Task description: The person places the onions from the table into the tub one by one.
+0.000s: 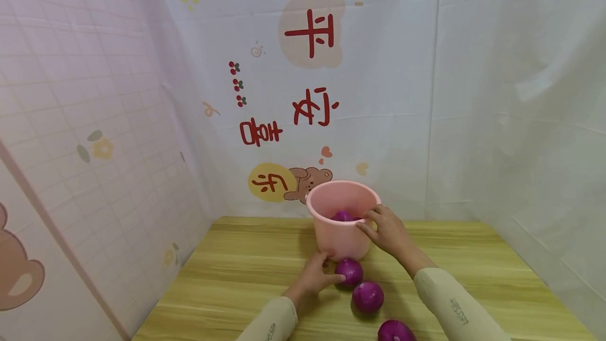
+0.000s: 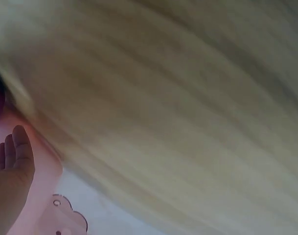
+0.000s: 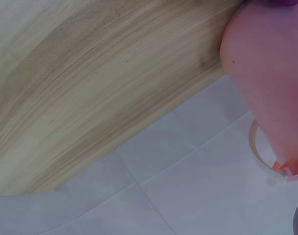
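Note:
A pink bucket (image 1: 338,238) stands upright toward the back of the table, with red onions (image 1: 343,216) partly visible inside. My right hand (image 1: 390,230) grips the bucket's near right rim, thumb outside and fingers over the edge. Low in front of the bucket is my left hand (image 1: 310,278), its thumb against a red onion (image 1: 351,271) and its other fingers reaching toward the bucket's base. In the left wrist view, those fingers (image 2: 22,147) look straight in front of the pink wall. A second onion (image 1: 368,298) lies just nearer, and a third onion (image 1: 396,330) sits at the bottom edge.
The wood-grain table (image 1: 246,267) ends at a white printed backdrop (image 1: 388,93) close behind the bucket. Another patterned sheet (image 1: 94,93) hangs on the left. The bucket's handle (image 3: 256,147) shows in the right wrist view.

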`<state>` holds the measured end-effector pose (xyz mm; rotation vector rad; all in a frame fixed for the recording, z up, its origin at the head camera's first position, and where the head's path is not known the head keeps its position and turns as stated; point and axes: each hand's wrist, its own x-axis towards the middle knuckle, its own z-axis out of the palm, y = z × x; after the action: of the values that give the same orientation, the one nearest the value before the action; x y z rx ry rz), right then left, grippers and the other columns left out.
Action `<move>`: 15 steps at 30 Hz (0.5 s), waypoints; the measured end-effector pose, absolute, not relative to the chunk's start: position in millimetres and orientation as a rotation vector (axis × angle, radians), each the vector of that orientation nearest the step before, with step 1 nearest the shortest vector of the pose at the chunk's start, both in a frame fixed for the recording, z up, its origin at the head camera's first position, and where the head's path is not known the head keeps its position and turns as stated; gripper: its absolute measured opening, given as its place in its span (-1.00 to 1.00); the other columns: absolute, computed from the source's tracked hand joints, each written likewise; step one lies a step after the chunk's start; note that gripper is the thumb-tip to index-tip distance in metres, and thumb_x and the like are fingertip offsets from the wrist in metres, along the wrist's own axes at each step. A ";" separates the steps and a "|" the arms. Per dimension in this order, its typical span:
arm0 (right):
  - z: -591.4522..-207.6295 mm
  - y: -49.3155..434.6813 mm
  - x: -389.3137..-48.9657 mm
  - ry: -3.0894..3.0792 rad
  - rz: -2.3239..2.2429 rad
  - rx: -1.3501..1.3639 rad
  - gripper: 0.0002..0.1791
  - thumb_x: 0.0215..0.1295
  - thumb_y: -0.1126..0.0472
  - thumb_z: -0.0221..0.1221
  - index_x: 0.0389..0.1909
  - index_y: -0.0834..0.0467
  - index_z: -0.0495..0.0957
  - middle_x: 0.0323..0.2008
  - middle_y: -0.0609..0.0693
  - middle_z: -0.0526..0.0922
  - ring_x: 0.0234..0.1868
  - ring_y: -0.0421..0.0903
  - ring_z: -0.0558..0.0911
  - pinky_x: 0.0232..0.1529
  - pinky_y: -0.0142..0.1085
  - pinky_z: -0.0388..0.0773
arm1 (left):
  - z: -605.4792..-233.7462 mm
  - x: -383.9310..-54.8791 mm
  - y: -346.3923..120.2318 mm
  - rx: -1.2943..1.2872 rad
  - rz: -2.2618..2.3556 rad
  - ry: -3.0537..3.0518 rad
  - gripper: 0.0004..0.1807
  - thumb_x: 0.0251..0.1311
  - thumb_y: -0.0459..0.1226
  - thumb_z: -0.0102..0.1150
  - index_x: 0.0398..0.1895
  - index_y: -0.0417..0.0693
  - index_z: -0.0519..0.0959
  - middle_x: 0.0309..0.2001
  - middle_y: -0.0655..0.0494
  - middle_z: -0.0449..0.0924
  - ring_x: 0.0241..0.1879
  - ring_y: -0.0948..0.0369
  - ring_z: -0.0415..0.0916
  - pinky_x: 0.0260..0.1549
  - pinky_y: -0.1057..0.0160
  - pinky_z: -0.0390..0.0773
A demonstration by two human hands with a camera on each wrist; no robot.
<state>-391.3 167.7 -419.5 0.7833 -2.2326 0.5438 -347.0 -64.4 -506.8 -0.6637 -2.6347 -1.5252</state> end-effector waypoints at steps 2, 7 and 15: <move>-419.9 167.8 -391.5 -2.228 0.545 0.784 -0.75 0.08 -0.02 0.25 -0.36 0.08 0.60 -0.35 -0.04 0.47 -0.34 -0.07 0.46 -0.38 -0.16 0.44 | -511.9 -347.2 -60.2 -0.674 -1.554 -2.631 -0.31 -0.10 -0.13 0.38 0.11 -0.20 0.36 0.01 -0.08 0.39 -0.05 -0.03 0.36 -0.04 -0.01 0.37; -419.7 167.5 -391.4 -2.233 0.552 0.773 -0.76 0.09 -0.03 0.25 -0.37 0.06 0.60 -0.36 -0.06 0.45 -0.34 -0.09 0.44 -0.37 -0.19 0.43 | -518.5 -349.2 -52.8 -0.741 -1.529 -2.642 -0.40 -0.11 -0.14 0.39 0.03 -0.14 0.42 -0.08 0.07 0.48 -0.07 0.10 0.41 -0.05 0.06 0.41; -420.5 168.1 -391.9 -2.231 0.546 0.770 -0.74 0.08 -0.03 0.25 -0.36 0.09 0.60 -0.36 -0.06 0.45 -0.35 -0.09 0.43 -0.38 -0.19 0.42 | -521.7 -353.5 -46.6 -0.816 -1.392 -2.651 -0.40 -0.08 -0.13 0.37 0.06 -0.13 0.43 -0.05 0.14 0.46 -0.06 0.25 0.41 -0.04 0.16 0.42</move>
<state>-391.9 168.1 -420.5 0.7704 -2.2313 0.5460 -353.5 -46.6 -521.7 -0.8156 -2.6515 -1.3917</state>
